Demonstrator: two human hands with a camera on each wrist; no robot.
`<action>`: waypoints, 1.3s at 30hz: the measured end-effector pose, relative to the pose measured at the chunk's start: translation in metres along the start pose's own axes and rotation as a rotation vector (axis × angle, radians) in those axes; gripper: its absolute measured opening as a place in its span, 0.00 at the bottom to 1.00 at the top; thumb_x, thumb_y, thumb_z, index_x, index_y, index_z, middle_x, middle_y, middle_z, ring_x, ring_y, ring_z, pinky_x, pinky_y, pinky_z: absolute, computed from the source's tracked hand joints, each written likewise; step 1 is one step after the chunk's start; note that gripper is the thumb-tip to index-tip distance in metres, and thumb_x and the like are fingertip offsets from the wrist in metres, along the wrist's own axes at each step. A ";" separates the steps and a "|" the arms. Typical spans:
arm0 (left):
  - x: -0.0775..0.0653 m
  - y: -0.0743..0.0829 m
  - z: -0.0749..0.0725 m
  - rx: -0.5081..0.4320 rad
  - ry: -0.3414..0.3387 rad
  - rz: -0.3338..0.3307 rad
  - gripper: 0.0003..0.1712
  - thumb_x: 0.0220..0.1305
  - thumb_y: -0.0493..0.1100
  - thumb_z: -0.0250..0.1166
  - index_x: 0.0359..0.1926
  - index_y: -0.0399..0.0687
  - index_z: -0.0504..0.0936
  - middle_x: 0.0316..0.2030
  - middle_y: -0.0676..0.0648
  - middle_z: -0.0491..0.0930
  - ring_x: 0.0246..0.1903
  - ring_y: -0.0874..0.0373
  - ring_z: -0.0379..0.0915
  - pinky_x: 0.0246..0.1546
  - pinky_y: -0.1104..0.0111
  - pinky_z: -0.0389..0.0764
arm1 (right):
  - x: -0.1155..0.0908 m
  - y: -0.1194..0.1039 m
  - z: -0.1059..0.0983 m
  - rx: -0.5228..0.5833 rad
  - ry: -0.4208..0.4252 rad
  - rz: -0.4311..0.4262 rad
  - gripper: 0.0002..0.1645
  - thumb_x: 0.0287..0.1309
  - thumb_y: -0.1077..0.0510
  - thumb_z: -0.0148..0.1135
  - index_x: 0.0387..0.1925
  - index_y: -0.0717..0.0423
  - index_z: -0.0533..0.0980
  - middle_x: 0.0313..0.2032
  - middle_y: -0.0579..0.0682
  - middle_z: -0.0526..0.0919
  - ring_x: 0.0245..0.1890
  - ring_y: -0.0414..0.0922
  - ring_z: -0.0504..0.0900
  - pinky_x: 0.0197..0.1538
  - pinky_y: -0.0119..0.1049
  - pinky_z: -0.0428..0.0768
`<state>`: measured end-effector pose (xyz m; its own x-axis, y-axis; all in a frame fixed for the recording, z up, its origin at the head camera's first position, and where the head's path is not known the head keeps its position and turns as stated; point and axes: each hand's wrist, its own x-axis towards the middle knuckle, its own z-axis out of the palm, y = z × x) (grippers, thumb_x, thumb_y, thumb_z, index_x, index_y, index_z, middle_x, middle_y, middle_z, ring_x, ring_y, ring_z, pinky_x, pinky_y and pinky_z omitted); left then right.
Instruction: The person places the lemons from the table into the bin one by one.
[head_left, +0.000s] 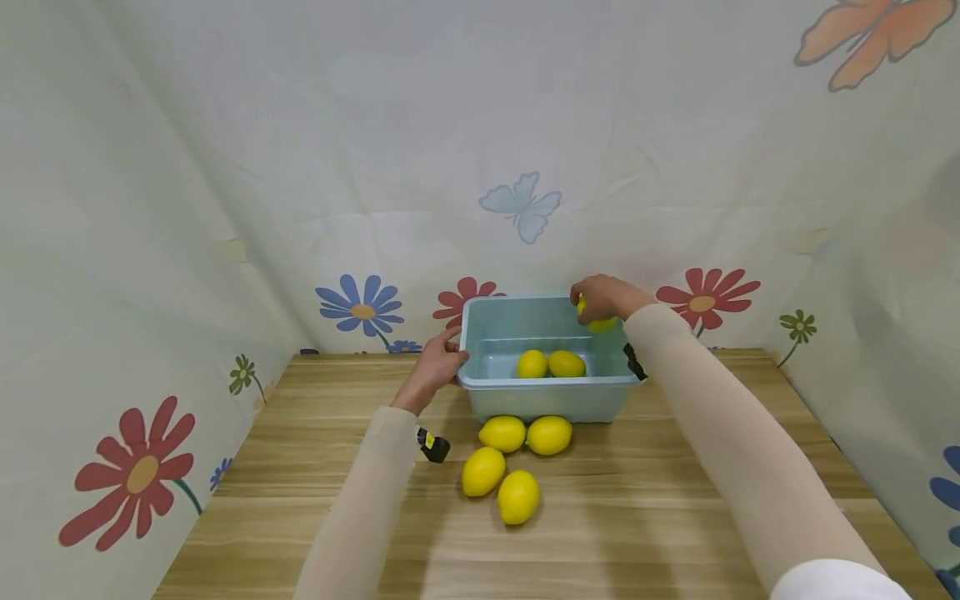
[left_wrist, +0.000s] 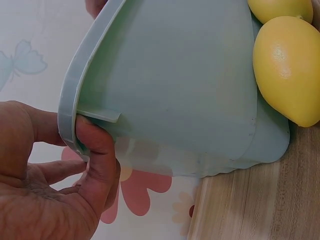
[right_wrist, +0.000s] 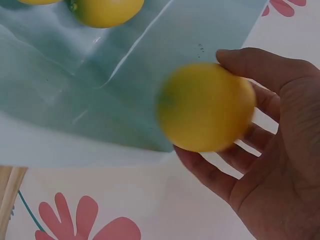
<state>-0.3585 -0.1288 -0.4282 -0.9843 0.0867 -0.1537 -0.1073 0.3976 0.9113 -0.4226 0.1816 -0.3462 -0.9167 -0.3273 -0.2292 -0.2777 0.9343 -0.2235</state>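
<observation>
A light blue plastic bin [head_left: 551, 404] stands near the back of the wooden table. My left hand [head_left: 438, 363] grips the rim at its left end; in the left wrist view the fingers [left_wrist: 97, 145] curl around that rim. Over the bin's far right corner, my right hand [head_left: 609, 297] holds a lemon [right_wrist: 207, 107] between thumb and fingers. Two lemons, one [head_left: 532, 364] beside another [head_left: 567, 364], lie on the bin's floor. In front of the bin several more lemons [head_left: 550, 435] rest on the table, two of them close against its front wall.
The wooden table [head_left: 300, 492] ends at a pale cloth backdrop [head_left: 390, 125] printed with flowers and butterflies, which also hangs along both sides. A small black wrist device [head_left: 433, 446] sits at the left cuff.
</observation>
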 end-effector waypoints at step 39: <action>-0.003 -0.001 0.000 -0.036 0.001 0.010 0.34 0.68 0.40 0.57 0.73 0.54 0.61 0.50 0.39 0.75 0.40 0.49 0.78 0.34 0.65 0.87 | -0.055 0.000 0.000 -0.094 0.269 -0.176 0.24 0.60 0.55 0.62 0.58 0.53 0.75 0.58 0.60 0.76 0.51 0.57 0.78 0.59 0.55 0.79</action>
<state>-0.3559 -0.1291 -0.4290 -0.9854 0.0897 -0.1446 -0.1028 0.3635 0.9259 -0.3720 0.1993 -0.3333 -0.8920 -0.4472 0.0663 -0.4521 0.8799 -0.1463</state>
